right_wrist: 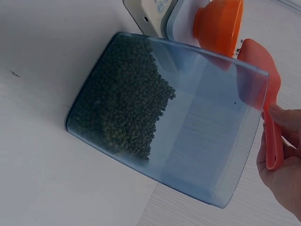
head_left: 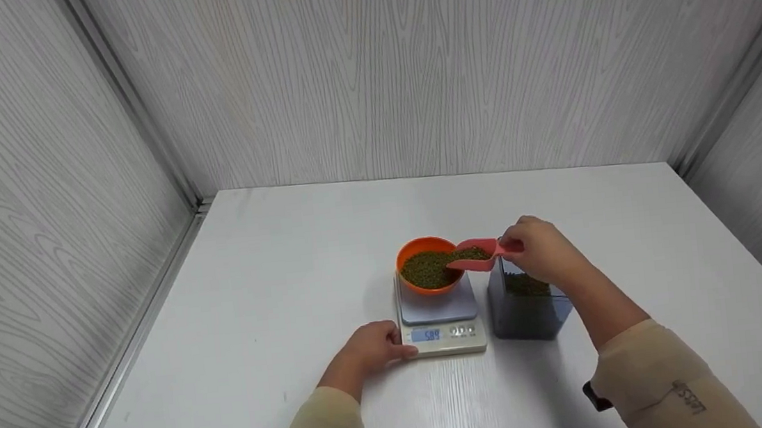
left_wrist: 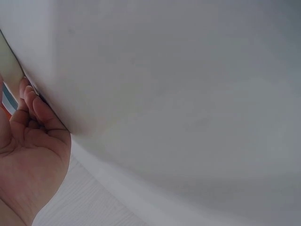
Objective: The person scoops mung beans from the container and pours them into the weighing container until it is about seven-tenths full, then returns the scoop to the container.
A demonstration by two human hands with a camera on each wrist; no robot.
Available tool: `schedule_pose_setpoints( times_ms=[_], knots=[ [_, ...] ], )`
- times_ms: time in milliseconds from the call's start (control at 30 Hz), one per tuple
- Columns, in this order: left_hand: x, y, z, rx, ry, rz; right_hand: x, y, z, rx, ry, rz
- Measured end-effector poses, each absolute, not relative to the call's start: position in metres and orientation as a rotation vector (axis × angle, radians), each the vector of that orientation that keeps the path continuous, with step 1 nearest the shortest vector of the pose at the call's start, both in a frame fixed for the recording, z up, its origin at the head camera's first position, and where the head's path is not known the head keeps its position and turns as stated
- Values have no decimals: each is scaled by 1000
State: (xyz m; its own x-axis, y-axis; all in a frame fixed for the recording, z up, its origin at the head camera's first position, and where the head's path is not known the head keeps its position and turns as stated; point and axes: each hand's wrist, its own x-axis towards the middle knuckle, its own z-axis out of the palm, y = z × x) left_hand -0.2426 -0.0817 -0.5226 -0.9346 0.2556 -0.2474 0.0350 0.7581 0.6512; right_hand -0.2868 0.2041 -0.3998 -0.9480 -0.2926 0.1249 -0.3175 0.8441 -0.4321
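Note:
My right hand [head_left: 539, 249] pinches the handle of a red scoop [head_left: 480, 262], whose load of small green beans tips over the right rim of an orange bowl [head_left: 404, 248]. A few beans show in the gap between scoop and bowl in the right wrist view. The bowl holds a heap of the same beans and sits on a kitchen scale [head_left: 443, 309] with a lit digital display. At the scale's front left corner, my left hand [head_left: 374, 346] grips the edge, thumb on the front and fingers curled against the side [left_wrist: 35, 155].
Right of the scale stands a clear bluish bin [right_wrist: 207, 127], partly filled with green beans [right_wrist: 122, 99]; my right hand is above its rim. The white table [head_left: 275, 273] is bounded by grey wood-grain panels [head_left: 368, 75] at the back and both sides.

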Motion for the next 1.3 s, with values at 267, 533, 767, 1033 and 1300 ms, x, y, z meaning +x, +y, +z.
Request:
schedule_pose_setpoints(
  times_ms=[267, 533, 767, 1033, 1300],
  knots=[
    [-243, -79, -523, 207, 2624, 986, -289, 197, -398, 472, -2990, 667],
    [-244, -79, -523, 218, 2625, 965, -287, 189, -398, 488, -2967, 584],
    [-244, -78, -524, 224, 2621, 977, -286, 181, -393, 456, -2946, 590],
    [-242, -79, -523, 188, 2610, 994, -285, 173, -389, 503, -2902, 551],
    [-241, -80, -523, 182, 2606, 993, -283, 163, -386, 549, -2895, 545]
  ],
)
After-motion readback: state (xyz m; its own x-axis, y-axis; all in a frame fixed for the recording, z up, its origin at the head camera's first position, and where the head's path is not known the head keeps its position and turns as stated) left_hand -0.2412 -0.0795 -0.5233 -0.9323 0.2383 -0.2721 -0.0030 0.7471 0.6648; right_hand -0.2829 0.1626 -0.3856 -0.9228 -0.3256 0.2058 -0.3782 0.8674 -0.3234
